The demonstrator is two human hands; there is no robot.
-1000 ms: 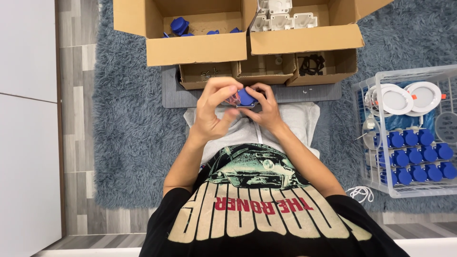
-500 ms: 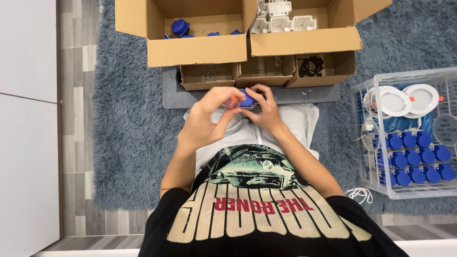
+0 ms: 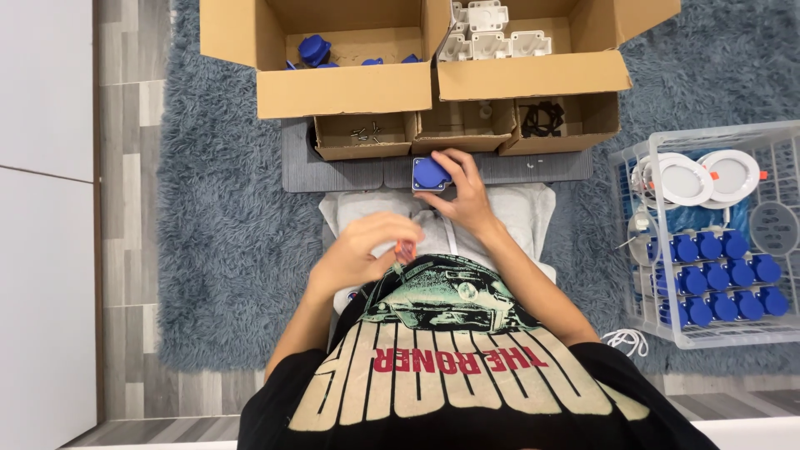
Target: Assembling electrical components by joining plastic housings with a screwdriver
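While the person sits on the shaggy blue-grey rug [image 3: 217,233], the right hand [image 3: 463,193] is stretched forward and gripping a blue socket [image 3: 430,174], holding it just over the grey mat [image 3: 333,171] right in front of the small cardboard trays [image 3: 367,137]. The left hand [image 3: 362,250] is pulled back near the lap, fingers curled around something small and reddish [image 3: 406,248], though I honestly can't tell what it is. Behind the trays sit two big cardboard boxes: one [image 3: 333,87] has more blue parts in it, the other [image 3: 533,75] has white plastic housings [image 3: 487,29]. Off to the person's right there's a clear plastic crate [image 3: 708,333] with rows of blue sockets [image 3: 721,275] and a couple of round white lamps [image 3: 708,177] on top. A white cable [image 3: 623,340] lies on the rug beside the crate.
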